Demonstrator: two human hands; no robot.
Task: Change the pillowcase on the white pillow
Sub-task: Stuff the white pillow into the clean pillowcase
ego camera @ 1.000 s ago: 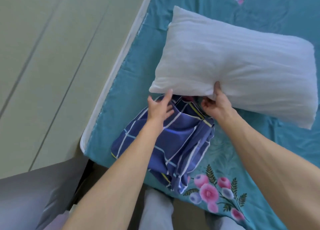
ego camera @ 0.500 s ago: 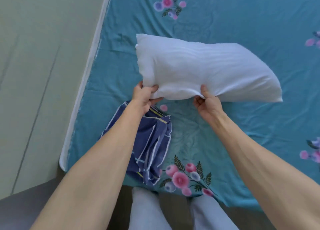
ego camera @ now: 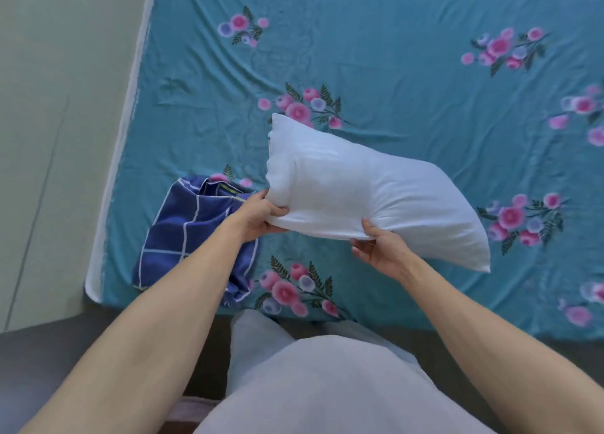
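Spreading wide under everything: teal flowered sheet [ego camera: 392,57]. Hanging above it, bare white pillow [ego camera: 369,195], near edge pinched by both hands. Lying crumpled at near left, blue checked pillowcase [ego camera: 183,234]. Gripping the left corner, left hand [ego camera: 261,216]; cupping underneath, thumb on top, right hand [ego camera: 382,250]. Risking sagging, slipping from such shallow grips.

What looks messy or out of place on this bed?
Only the blue checked pillowcase, which lies crumpled in a heap near the bed's left corner, partly under the left forearm. The sheet is wrinkled. The pillow is bare, gripped along its near edge by the left hand and right hand. Nothing looks torn or spilled.
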